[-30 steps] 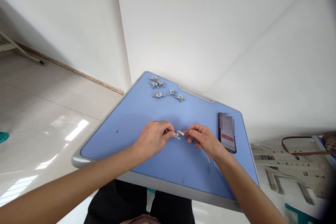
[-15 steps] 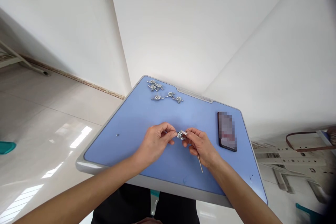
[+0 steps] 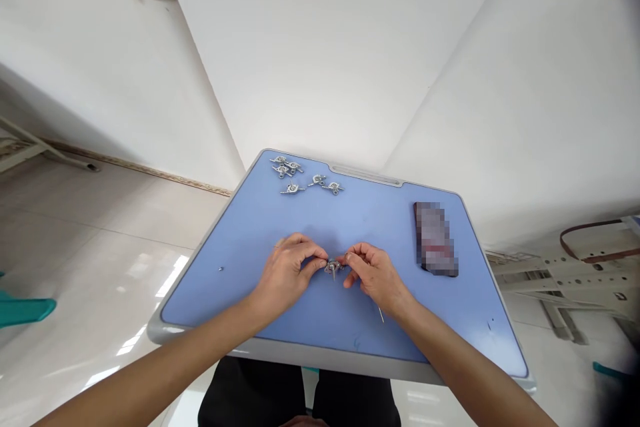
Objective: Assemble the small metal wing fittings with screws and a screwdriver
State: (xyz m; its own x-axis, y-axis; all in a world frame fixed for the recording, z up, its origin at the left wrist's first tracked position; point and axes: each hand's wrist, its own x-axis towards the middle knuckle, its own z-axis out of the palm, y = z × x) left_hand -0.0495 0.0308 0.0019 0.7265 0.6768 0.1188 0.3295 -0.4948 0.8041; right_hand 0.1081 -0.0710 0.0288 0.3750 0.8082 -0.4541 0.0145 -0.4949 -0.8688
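Between my hands is a small silvery metal part (image 3: 333,267), with a round middle and a pin pointing down. My left hand (image 3: 289,267) is closed, thumb and forefinger pinching the part's left end. The closed fingertips of my right hand (image 3: 371,273) meet its right end. A thin rod (image 3: 381,315) sticks out below my right palm; its upper end is hidden by the hand. Several similar metal parts (image 3: 293,189) with ringed middles and side arms lie toward the far left of the blue table (image 3: 240,227).
A phone (image 3: 434,240), its screen blurred out, lies at the table's right side. A tiny metal piece (image 3: 221,269) rests near the left edge. White walls (image 3: 340,60) stand close behind the table. A teal stool part (image 3: 25,310) shows on the left.
The metal part has been turned, so its round middle and pin now show between my fingertips. My right fingers have shifted on it. The whole view has tilted slightly.
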